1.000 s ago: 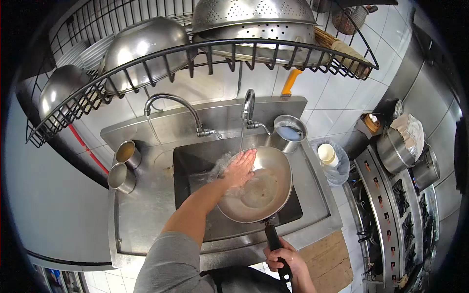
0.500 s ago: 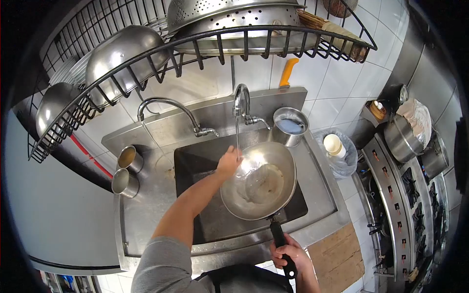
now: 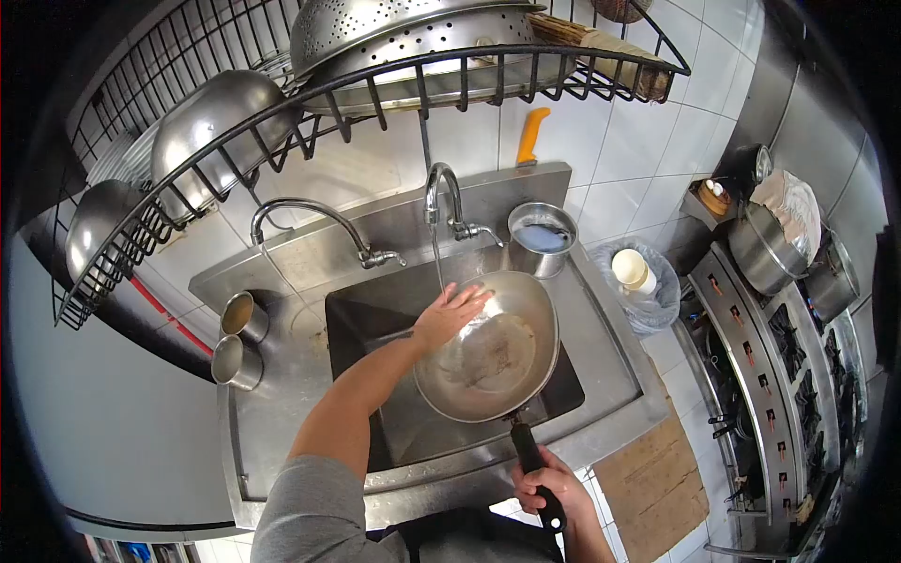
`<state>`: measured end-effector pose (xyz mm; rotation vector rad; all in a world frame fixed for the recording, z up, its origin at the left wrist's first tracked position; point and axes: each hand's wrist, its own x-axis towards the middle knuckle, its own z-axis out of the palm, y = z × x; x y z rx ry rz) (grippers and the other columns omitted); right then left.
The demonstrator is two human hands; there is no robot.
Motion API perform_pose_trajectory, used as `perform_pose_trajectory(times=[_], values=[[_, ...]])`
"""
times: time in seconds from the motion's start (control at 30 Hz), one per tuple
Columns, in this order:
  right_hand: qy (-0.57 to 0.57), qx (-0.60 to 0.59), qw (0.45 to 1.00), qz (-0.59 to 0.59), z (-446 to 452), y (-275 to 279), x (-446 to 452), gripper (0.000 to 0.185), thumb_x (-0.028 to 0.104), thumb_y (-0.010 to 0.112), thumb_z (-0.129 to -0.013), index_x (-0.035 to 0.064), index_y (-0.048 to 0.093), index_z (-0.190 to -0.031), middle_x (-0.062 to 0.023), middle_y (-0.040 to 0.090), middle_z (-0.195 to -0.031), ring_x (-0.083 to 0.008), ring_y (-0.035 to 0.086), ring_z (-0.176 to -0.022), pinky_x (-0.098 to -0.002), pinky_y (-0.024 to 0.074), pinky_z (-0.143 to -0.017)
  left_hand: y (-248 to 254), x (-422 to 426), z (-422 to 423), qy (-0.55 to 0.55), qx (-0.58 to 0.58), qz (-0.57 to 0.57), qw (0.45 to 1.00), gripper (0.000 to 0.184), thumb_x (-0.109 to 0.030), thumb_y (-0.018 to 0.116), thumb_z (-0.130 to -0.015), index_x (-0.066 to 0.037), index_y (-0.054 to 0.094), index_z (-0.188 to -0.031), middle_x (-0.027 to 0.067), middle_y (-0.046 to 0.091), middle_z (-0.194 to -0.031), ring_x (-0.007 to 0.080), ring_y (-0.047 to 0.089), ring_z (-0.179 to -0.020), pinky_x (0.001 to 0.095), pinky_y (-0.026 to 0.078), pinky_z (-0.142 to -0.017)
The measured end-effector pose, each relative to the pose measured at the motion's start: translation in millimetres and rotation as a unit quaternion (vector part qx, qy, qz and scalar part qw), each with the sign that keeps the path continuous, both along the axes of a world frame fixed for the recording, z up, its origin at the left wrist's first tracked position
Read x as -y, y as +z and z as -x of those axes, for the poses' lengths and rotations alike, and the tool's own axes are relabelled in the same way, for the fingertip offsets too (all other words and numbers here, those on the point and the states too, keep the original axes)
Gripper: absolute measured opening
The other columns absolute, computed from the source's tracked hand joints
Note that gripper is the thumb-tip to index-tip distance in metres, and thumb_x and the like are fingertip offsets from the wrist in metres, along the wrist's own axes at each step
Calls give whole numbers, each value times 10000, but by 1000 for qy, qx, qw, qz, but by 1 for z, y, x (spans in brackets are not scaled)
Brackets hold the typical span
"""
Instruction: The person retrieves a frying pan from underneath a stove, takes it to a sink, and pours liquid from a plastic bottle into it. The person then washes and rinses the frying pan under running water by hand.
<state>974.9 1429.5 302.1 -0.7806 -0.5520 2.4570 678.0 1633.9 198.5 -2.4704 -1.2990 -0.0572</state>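
Observation:
A metal frying pan [image 3: 507, 366] is over the dark sink basin [image 3: 375, 436], its inside facing up and wet. Its black handle [image 3: 528, 450] points down toward me, and my right hand [image 3: 552, 488] is wrapped round it. My left hand [image 3: 450, 319] lies flat with fingers spread on the pan's upper left rim and inner wall. Water runs in a thin stream from the right faucet [image 3: 441, 188] down beside the fingers of my left hand. A second thin stream falls from the left faucet [image 3: 310, 206].
A metal pot of bluish liquid [image 3: 542, 240] stands right of the faucets. Two metal cups [image 3: 244, 317] sit on the left counter. Above hangs a black wire rack [image 3: 328, 89] with bowls and colanders. At the right are a lined bin [image 3: 648, 305] and a stove [image 3: 760, 375].
My left hand drew back to the pan's left edge under the water, then moved back onto the pan with fingers spread. My right hand has kept hold of the handle. The view has shifted slightly.

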Motion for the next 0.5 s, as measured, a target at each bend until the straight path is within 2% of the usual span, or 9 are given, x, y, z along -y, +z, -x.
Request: perform_pose_trajectory(times=[0.03,0.07,0.17,0.2,0.27,0.33,0.37,0.43,0.5], values=[[4,-1,1000,1,0,-1,0,286,28,515,-740,69,372,-985,-39,396,-606,-89,386,-399,-250,304,-350,-1,-3,1,-33,-49,0,998,568,-62,477,-809,-110,330,-1356,7,124,-1500,181,170,-1365,469,239,-1063],[8,-3,1000,3,1,-3,2,291,27,515,-741,70,374,-991,-40,397,-606,-90,386,-400,-251,302,-348,-6,-10,9,-32,-121,-25,992,574,-174,445,-861,-89,257,-1398,15,156,-1495,179,170,-1363,446,200,-1083],[26,-31,999,5,-8,-3,-7,304,70,551,-729,69,361,-967,-34,411,-603,-98,402,-415,-236,309,-356,-7,7,24,22,-79,0,997,599,-310,425,-890,-80,230,-1407,33,159,-1493,169,141,-1370,415,137,-1104],[25,-39,999,13,-8,-5,-10,302,66,549,-729,65,360,-964,-35,412,-604,-100,406,-420,-241,310,-358,-15,20,29,70,-95,46,992,700,-430,415,-876,-51,186,-1418,52,114,-1503,168,122,-1374,406,61,-1114],[29,-45,998,14,-4,-13,-15,298,64,547,-731,62,359,-962,-36,416,-608,-105,413,-429,-251,313,-363,-39,58,28,181,-110,165,963,768,-495,395,-868,-18,150,-1418,76,109,-1503,194,74,-1385,409,47,-1112],[37,-42,998,4,3,-26,-18,297,68,549,-735,63,359,-963,-37,421,-614,-111,420,-438,-260,317,-369,-25,100,2,272,-78,362,888,812,-569,354,-866,16,181,-1402,153,160,-1480,240,115,-1379,392,63,-1115],[43,-19,999,-6,6,-33,-20,303,71,551,-735,65,358,-968,-37,425,-617,-114,422,-440,-263,320,-374,-18,110,-14,204,-86,495,840,735,-502,367,-892,35,230,-1375,198,250,-1426,281,225,-1331,393,155,-1090],[52,30,998,-28,11,-47,-22,316,77,557,-736,70,354,-979,-39,433,-623,-119,425,-444,-268,327,-382,-15,114,-22,128,5,649,750,600,-421,383,-919,44,327,-1295,223,389,-1291,311,384,-1214,391,286,-1016],[44,57,997,-17,11,-51,-25,353,70,556,-734,73,341,-1015,-42,439,-626,-119,431,-447,-265,334,-390,-17,110,-13,117,196,693,684,498,-393,390,-921,25,424,-1191,184,490,-1131,290,482,-1074,384,364,-918]])
